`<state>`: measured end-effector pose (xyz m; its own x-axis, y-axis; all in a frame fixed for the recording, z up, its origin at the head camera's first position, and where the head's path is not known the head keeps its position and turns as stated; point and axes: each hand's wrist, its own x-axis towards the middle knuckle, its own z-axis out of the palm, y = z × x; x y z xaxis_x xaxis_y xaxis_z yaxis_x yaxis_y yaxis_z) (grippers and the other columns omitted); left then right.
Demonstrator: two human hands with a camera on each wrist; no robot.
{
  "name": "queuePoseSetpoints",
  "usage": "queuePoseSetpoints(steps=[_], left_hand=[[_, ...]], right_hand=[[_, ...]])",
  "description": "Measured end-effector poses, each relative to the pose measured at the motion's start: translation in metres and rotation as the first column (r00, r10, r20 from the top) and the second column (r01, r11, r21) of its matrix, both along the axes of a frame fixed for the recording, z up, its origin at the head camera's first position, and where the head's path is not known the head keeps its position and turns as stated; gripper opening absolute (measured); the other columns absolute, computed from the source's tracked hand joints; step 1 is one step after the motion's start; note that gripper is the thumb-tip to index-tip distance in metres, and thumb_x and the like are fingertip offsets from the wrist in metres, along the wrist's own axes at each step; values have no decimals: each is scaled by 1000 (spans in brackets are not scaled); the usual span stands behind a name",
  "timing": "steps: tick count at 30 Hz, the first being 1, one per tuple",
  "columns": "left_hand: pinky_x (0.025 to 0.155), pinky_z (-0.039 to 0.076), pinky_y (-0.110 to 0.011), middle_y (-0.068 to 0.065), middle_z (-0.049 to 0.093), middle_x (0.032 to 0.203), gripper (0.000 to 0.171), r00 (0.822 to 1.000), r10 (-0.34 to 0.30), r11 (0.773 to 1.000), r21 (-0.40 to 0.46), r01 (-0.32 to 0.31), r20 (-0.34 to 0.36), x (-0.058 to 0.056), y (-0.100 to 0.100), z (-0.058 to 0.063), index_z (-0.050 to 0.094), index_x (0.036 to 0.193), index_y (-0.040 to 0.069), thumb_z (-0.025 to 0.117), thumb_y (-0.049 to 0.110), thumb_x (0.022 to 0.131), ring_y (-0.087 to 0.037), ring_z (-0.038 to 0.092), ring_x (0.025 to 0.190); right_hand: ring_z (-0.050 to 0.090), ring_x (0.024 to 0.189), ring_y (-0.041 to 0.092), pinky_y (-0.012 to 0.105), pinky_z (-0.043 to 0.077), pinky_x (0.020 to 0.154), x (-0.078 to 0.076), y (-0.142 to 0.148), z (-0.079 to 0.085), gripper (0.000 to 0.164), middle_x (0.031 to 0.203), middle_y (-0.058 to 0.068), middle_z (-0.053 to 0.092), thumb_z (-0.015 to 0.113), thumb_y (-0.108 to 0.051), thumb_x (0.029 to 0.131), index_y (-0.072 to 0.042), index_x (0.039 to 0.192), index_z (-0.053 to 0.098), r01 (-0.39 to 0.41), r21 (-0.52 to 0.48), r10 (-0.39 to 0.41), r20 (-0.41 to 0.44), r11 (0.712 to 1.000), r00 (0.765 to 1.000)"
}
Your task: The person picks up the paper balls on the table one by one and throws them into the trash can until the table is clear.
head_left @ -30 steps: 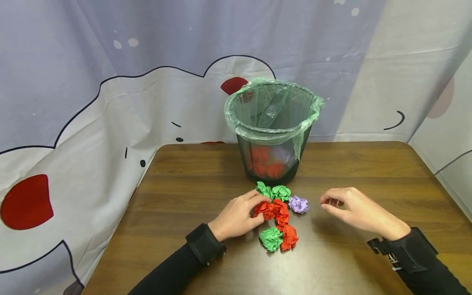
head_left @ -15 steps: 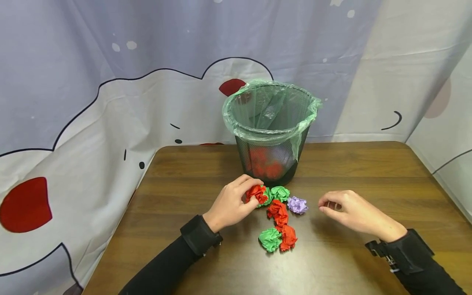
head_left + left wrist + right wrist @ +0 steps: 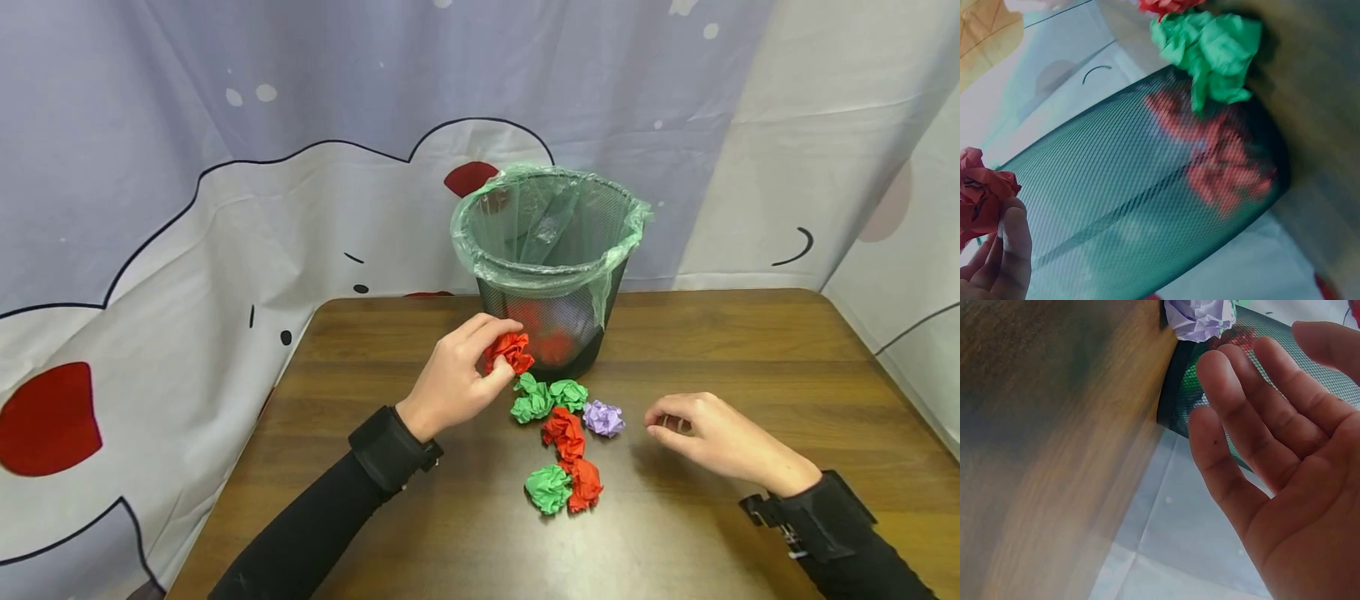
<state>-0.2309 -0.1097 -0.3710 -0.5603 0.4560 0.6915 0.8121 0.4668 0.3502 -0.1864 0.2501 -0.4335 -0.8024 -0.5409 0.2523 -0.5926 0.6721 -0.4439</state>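
Observation:
My left hand pinches a crumpled red paper ball between thumb and fingers, in front of the lower left of a black mesh wastebasket. The left wrist view shows that red paper ball at its left edge, beside the mesh. Relaxed and holding nothing, my right hand hovers over the table to the right of a purple paper ball. Its loosely bent fingers show in the right wrist view. Two green paper balls lie by the basket's foot. Nearer me are red paper balls and another green paper ball.
A green plastic liner is folded over the basket's rim, and red and purple paper shows through the mesh. The wooden table ends at a patterned cloth behind it.
My left hand has lifted a red paper ball out of the group and carried it away from me, up beside the basket. The right hand has stayed nearly still.

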Motion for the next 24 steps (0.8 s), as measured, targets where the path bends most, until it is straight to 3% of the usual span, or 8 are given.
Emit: queuePoseSetpoints(steps=[11,18,24], left_hand=[[68,49,-26,-5,67,108,42,991,15,1000,28,-11,-133,-11,-5,41,68,124,8,53,6,85,-12,59,81],[68,52,-32,-8,67,108,43,981,7,999,54,3,-192,-19,-2,70,69,125,7,52,5,86,-15,61,85],[66,50,-27,-8,68,106,40,972,23,997,83,-3,-235,-26,0,90,70,121,6,50,6,86,-14,60,81]], right_hand=[[56,75,-6,25,53,66,1,-2,-6,6,85,-16,67,70,-15,94,-20,94,72,-2,-7,2,-2,1000,1000],[56,74,-6,26,53,65,1,-1,-8,5,85,-16,67,70,-15,94,-20,94,72,-3,-16,2,-7,1000,1000],[56,74,-6,26,53,65,1,-2,-9,5,84,-19,65,70,-15,94,-19,94,72,-4,-20,4,0,1000,1000]])
